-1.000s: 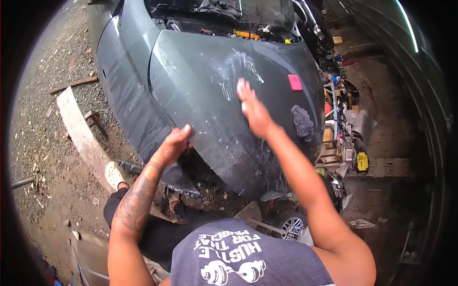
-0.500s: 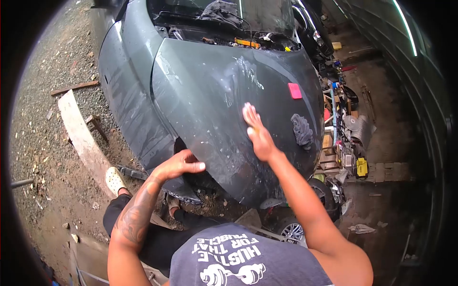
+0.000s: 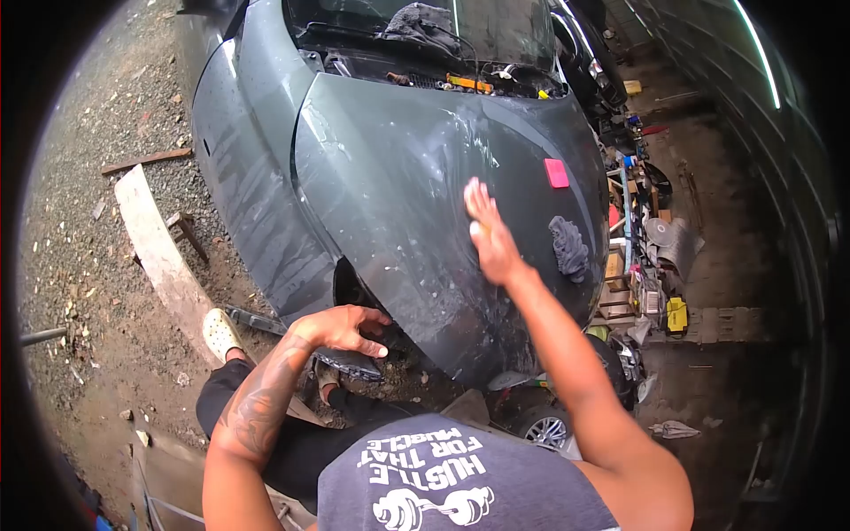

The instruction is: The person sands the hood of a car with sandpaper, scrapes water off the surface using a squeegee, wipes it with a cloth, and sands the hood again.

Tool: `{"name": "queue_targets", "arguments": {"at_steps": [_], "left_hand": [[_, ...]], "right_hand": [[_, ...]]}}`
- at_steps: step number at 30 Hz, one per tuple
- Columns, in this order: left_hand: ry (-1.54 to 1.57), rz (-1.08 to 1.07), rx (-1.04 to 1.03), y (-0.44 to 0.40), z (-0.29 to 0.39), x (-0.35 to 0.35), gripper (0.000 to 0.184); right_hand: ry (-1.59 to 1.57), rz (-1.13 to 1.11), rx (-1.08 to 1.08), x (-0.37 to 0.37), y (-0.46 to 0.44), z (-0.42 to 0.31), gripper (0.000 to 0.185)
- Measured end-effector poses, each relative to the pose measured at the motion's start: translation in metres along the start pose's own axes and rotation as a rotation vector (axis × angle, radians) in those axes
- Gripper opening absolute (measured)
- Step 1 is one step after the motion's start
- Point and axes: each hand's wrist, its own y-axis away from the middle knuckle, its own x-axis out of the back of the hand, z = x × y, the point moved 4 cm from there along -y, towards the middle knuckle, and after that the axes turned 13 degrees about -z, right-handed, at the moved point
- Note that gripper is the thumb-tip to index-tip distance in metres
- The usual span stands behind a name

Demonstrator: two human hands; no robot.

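Observation:
A dark grey-green car hood [image 3: 390,177] with wet, whitish smears fills the middle of the view. My right hand [image 3: 493,237] lies on the hood's middle with fingers stretched out; whether something thin is under it is hidden. At the hood's front left edge, beside a dark gap, my left hand [image 3: 347,329] is bent with thumb and fingers apart, holding nothing. A pink block [image 3: 556,173] rests on the hood's right side. Below that lies a crumpled grey cloth [image 3: 569,250].
Another dark cloth [image 3: 425,25] lies near the windshield. A pale curved board [image 3: 159,243] is on the gravel at left. Assorted parts and a yellow item [image 3: 676,315] stand at right. A wheel [image 3: 546,428] is near the hood's front.
My left hand has moved down along the hood's edge, its fingers now bent over the gap. My right hand has slid down the hood and slightly right.

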Motion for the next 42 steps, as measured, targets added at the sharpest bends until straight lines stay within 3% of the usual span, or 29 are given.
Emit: {"name": "queue_targets", "arguments": {"at_steps": [3, 5, 9, 13, 17, 22, 27, 31, 34, 37, 38, 42], "left_hand": [[0.038, 0.008, 0.015, -0.005, -0.001, 0.005, 0.085], [0.049, -0.029, 0.03, -0.016, -0.004, -0.003, 0.084], [-0.069, -0.026, -0.002, -0.012, -0.006, -0.006, 0.087], [0.014, -0.05, -0.008, -0.011, 0.003, -0.006, 0.083], [-0.134, -0.033, -0.004, -0.015, -0.001, -0.011, 0.088], [-0.023, -0.062, 0.059, -0.016, 0.005, -0.013, 0.092], [-0.12, -0.051, 0.061, -0.018, 0.009, -0.01, 0.088], [-0.001, -0.086, 0.05, -0.024, 0.009, -0.015, 0.087], [-0.028, -0.037, 0.03, -0.031, 0.009, -0.017, 0.075], [-0.065, -0.048, -0.071, -0.021, -0.001, -0.031, 0.087], [-0.046, -0.144, -0.006, -0.019, -0.005, -0.033, 0.092], [-0.044, -0.117, 0.047, -0.02, 0.009, -0.023, 0.094]], "right_hand": [[0.054, 0.014, 0.017, 0.042, -0.092, 0.033, 0.059], [0.093, 0.013, -0.031, 0.047, -0.104, 0.039, 0.06], [0.027, -0.043, -0.013, 0.021, -0.034, 0.024, 0.062], [0.048, -0.011, 0.018, 0.05, -0.1, 0.047, 0.058], [0.021, -0.042, -0.023, 0.027, -0.042, 0.028, 0.061], [0.069, 0.007, -0.012, 0.054, -0.111, 0.049, 0.061], [-0.005, -0.021, 0.027, 0.0, -0.011, 0.003, 0.062], [0.092, 0.051, 0.028, 0.034, -0.084, 0.03, 0.061], [0.156, 0.083, -0.003, 0.03, -0.093, 0.031, 0.062], [-0.056, 0.006, 0.056, -0.008, 0.001, -0.018, 0.063], [-0.044, -0.003, 0.065, -0.008, 0.004, -0.015, 0.062], [0.015, 0.076, 0.004, 0.015, -0.069, -0.002, 0.055]]}}
